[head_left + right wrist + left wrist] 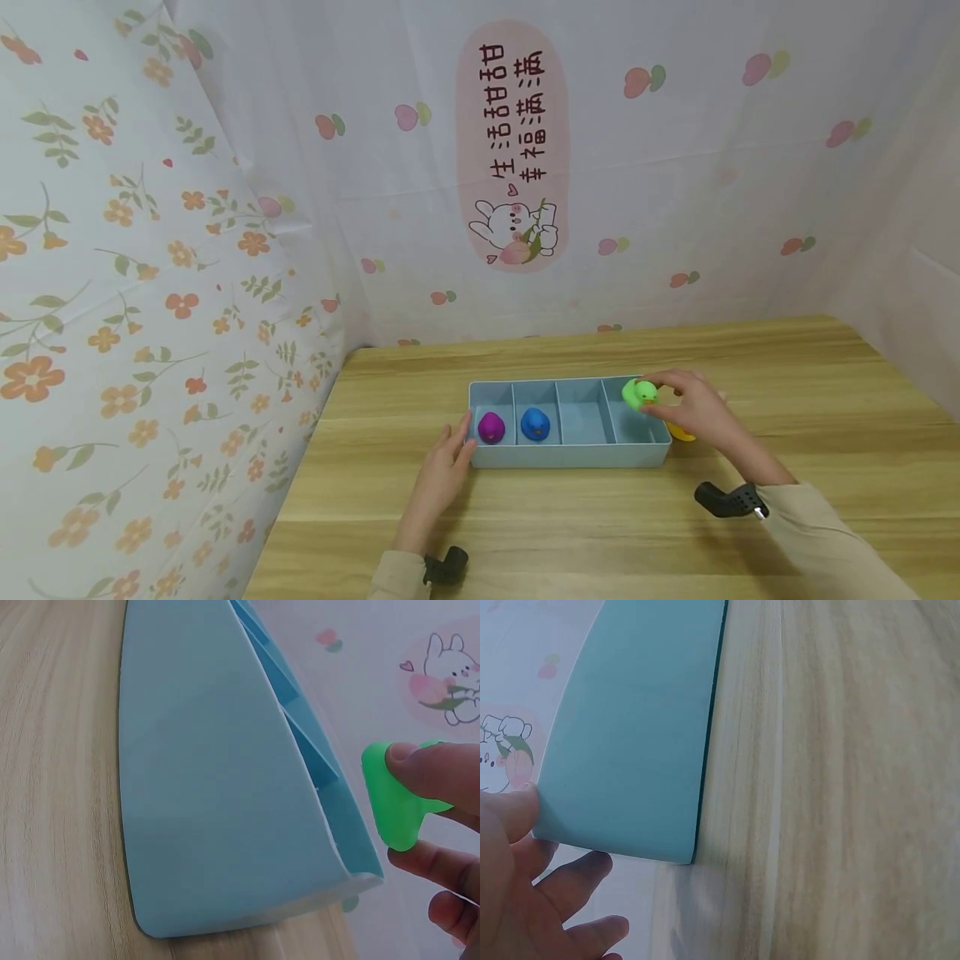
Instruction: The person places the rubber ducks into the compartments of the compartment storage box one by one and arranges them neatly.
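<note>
My right hand [693, 408] pinches a green rubber duck [640, 395] between thumb and fingers, over the rightmost compartment of a light blue divided box [570, 457]. In the right wrist view the green duck [397, 799] is held just beyond the box rim. My left hand [441, 471] rests its fingers against the box's left end; the left wrist view shows the thumb and fingers [576, 885] at that corner. A purple duck [491, 427] sits in the leftmost compartment, and a blue duck [536, 424] in the one beside it.
A yellow object [681, 432] lies right of the box, mostly hidden by my right hand. The box stands on a wooden table [570, 533]. Patterned cloth [675, 183] hangs behind the table and along both sides.
</note>
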The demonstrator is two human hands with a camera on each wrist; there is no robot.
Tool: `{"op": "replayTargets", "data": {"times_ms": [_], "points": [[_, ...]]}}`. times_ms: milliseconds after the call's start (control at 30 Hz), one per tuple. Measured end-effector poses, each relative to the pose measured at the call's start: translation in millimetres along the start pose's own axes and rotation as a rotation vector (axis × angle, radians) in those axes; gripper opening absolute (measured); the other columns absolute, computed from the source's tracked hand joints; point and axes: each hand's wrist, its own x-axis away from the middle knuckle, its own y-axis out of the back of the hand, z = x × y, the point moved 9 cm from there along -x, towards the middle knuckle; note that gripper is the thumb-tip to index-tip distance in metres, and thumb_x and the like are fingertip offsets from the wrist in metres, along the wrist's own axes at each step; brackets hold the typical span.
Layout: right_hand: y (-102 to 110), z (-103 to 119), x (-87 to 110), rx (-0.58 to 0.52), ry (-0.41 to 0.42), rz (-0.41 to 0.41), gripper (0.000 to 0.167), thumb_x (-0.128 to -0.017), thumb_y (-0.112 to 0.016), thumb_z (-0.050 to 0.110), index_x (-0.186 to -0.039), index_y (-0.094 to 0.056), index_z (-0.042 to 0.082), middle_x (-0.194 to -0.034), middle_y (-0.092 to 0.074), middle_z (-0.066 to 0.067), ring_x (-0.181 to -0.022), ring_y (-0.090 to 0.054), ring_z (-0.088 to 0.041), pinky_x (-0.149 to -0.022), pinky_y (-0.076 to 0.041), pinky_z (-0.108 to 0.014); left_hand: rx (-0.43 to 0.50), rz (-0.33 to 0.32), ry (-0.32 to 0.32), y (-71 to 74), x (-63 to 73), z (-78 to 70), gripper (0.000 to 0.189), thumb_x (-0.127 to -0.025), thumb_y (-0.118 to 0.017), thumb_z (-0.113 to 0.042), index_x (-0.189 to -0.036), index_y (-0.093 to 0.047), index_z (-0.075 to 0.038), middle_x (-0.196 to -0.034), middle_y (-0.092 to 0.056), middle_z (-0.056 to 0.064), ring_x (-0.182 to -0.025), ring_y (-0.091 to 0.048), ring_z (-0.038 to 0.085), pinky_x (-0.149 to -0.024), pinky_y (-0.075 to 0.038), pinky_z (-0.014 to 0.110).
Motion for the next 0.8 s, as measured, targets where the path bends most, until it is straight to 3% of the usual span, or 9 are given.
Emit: {"op": "replayTargets", "data": {"times_ms": [500, 800], "points": [[-11.1, 11.9, -8.1, -0.014, -0.015, 0.018, 0.039, -0.079, -0.077, 0.021, -0.115, -0.066, 0.008, -0.108, -0.065, -0.017, -0.099, -0.05, -0.038, -0.072, -0.028, -0.05, 0.008, 0.003, -0.002, -0.9, -0.1, -0.1, 0.048, -0.101, -0.046, -0.032, -0.147, -0.04, -0.02, -0.144, -0.043, 0.022, -0.137, -0.031, 0.046, -0.102, -0.028, 0.071], [-17.2, 19.3, -13.4, -0.051, 0.021, 0.016, 0.036, -0.08, -0.075, 0.016, -0.113, -0.067, 0.007, -0.106, -0.065, -0.014, -0.1, -0.051, -0.037, -0.077, -0.033, -0.049, -0.001, 0.007, 0.01, -0.1, 0.0, -1.0, 0.048, -0.101, -0.046, -0.032, -0.147, -0.039, -0.02, -0.144, -0.043, 0.023, -0.137, -0.031, 0.046, -0.103, -0.028, 0.07]]}}
